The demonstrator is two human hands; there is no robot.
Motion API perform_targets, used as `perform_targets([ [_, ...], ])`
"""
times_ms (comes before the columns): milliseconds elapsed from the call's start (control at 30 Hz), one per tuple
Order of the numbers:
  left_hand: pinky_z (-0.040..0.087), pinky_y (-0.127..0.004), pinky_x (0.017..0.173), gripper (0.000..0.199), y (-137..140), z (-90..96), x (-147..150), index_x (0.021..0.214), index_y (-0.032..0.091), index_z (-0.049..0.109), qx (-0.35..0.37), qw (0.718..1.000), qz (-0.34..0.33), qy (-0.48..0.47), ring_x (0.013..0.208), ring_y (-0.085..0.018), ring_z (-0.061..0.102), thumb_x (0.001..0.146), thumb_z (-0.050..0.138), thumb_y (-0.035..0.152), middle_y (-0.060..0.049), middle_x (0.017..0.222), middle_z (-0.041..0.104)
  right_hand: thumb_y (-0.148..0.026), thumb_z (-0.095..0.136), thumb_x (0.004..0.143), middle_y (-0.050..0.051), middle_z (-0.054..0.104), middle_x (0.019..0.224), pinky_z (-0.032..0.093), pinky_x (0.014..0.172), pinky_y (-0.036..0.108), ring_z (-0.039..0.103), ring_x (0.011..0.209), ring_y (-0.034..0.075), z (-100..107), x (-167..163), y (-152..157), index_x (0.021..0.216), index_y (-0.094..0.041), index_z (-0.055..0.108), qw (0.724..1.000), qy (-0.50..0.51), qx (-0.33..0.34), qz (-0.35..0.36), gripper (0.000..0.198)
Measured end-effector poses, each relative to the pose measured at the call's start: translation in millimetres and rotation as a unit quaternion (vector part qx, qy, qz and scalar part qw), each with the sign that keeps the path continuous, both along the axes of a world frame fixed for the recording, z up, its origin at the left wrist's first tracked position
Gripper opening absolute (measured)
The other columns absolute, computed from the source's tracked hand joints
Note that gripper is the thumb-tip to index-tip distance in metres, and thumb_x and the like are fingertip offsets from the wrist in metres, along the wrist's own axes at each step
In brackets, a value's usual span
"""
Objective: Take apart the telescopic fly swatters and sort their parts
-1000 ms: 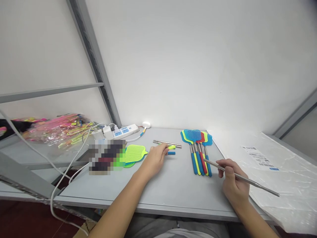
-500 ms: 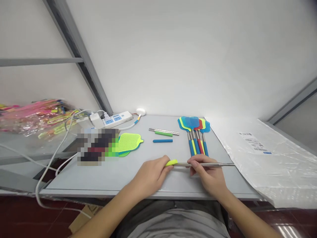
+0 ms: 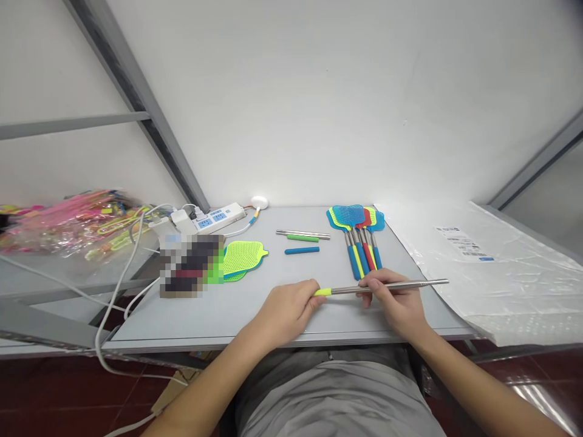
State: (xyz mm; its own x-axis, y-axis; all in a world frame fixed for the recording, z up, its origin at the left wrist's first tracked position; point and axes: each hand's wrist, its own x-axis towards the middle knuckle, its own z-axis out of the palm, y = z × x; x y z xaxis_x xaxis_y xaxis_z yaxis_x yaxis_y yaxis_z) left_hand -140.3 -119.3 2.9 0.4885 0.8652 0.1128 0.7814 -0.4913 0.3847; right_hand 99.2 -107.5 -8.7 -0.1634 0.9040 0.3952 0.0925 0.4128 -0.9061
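Observation:
My left hand (image 3: 289, 309) is closed around a yellow grip sleeve (image 3: 323, 292), most of it hidden in my fingers. Out of the sleeve runs a silver metal rod (image 3: 346, 290), which my right hand (image 3: 396, 300) pinches between thumb and fingers; its thin tip points right. Beyond my right hand lies a bunch of fly swatters (image 3: 350, 215) with blue, yellow and red handles. Farther back on the table are metal rods (image 3: 303, 233), a green grip sleeve (image 3: 303, 238) and a blue grip sleeve (image 3: 301, 250). Loose swatter heads (image 3: 243, 256), yellow-green and blue, lie to the left.
A white power strip (image 3: 218, 218) with plugs and cables stands at the back left, near a blurred-out object (image 3: 191, 267). White plastic packaging (image 3: 501, 285) with a label covers the right side. Bagged colourful goods (image 3: 77, 224) sit on a left shelf.
The rod's right end has tilted up slightly, and more of the yellow sleeve's end sits over the rod in line with it. The camera view has shifted a little.

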Motion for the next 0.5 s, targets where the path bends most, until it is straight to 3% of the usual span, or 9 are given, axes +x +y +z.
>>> perform_targets([
  [233,0.037,-0.027,0.064,0.032,-0.2,1.2,-1.2,0.088,0.023,0.053,-0.019,1.000,-0.012,-0.016,0.073,-0.016,0.059,0.102,0.032,0.043,0.001,0.082,0.063,-0.032,0.063,0.089,0.002,0.068,0.072,0.051,0.056,0.029,0.062,0.058,0.015,-0.3,3.5,-0.1,0.085,-0.021,0.071,0.996,0.027,-0.048,0.066,0.014],
  [500,0.041,-0.027,0.066,0.029,0.7,3.0,-2.6,0.092,0.023,0.058,-0.043,0.998,-0.011,-0.054,0.075,-0.016,0.060,0.101,0.035,0.039,-0.002,0.084,0.064,-0.017,0.066,0.086,0.003,0.069,0.082,0.052,0.074,0.032,0.065,0.083,0.019,4.3,12.2,-2.6,0.094,-0.027,0.073,0.992,-0.003,-0.017,0.129,0.014],
])
